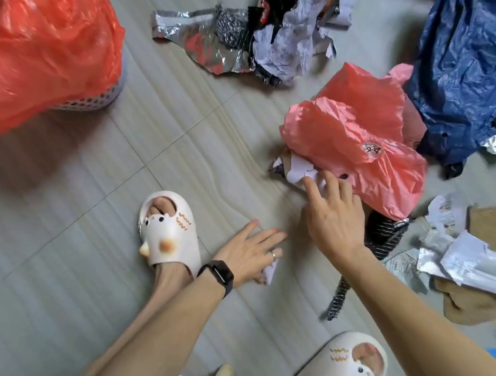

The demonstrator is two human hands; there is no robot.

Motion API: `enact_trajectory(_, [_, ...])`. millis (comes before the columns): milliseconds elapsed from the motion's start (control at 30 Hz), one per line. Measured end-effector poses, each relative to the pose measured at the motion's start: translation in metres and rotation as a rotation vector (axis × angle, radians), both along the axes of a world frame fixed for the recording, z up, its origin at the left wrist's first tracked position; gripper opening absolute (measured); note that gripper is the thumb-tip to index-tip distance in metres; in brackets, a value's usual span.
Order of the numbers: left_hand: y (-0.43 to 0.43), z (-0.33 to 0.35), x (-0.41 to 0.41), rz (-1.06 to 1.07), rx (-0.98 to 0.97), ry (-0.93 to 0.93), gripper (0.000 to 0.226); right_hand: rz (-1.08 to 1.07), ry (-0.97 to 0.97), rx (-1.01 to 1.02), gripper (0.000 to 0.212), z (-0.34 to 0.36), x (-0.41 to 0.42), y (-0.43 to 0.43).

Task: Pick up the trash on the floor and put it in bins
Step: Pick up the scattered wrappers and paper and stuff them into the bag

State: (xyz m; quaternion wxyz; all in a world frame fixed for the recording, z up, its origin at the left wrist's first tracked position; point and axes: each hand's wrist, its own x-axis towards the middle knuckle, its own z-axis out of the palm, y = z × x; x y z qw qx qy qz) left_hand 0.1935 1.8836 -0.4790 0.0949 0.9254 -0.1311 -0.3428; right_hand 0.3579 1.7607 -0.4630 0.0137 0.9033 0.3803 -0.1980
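Observation:
My right hand [332, 218] reaches out over the floor, fingertips touching a crumpled white paper [298, 170] that pokes out from under a pink plastic bag [353, 141]. My left hand [248, 251], with a ring and a black wristband, hovers low over the tiles with a small white paper scrap [270, 273] tucked under its fingers. A bin [94, 101] with a perforated grey wall stands at the far left, lined with a red plastic bag [39, 37].
More trash lies around: silver foil and black wrappers with white paper [260, 35] at the top, a blue plastic bag [464, 68] at the upper right, papers, foil and cardboard [479, 265] at the right. My feet in white slippers [168, 234] stand on the grey tiles.

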Motion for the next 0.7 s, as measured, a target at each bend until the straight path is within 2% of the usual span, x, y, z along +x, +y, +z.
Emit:
enact_trajectory(100, [0.017,0.007,0.02,0.14,-0.042,-0.061,0.048,0.017,-0.031,-0.066,0.044,0.006,0.004,0.004])
enact_trajectory(167, [0.03,0.015,0.037,0.33,-0.044,-0.116,0.032,0.0,0.011,-0.133,0.044,0.012,0.006,0.006])
enact_trajectory(233, [0.042,0.029,0.054,0.559,-0.04,-0.086,0.017,-0.012,0.112,-0.169,0.044,0.022,0.01,0.01])
enact_trajectory(367, [0.066,0.078,0.077,1.073,-0.08,-0.041,0.021,-0.145,0.345,-0.125,0.031,0.054,0.014,0.01])
enact_trajectory(467, [0.084,0.117,0.079,1.194,-0.123,-0.032,0.021,-0.236,0.436,-0.083,0.026,0.093,0.012,0.012])
enact_trajectory(567, [0.102,0.158,0.072,1.268,-0.16,-0.007,0.021,-0.336,0.527,-0.039,0.032,0.136,0.011,0.027])
enact_trajectory(700, [0.147,0.227,0.057,1.416,-0.188,-0.053,0.017,-0.423,0.594,0.128,0.028,0.217,0.01,0.08])
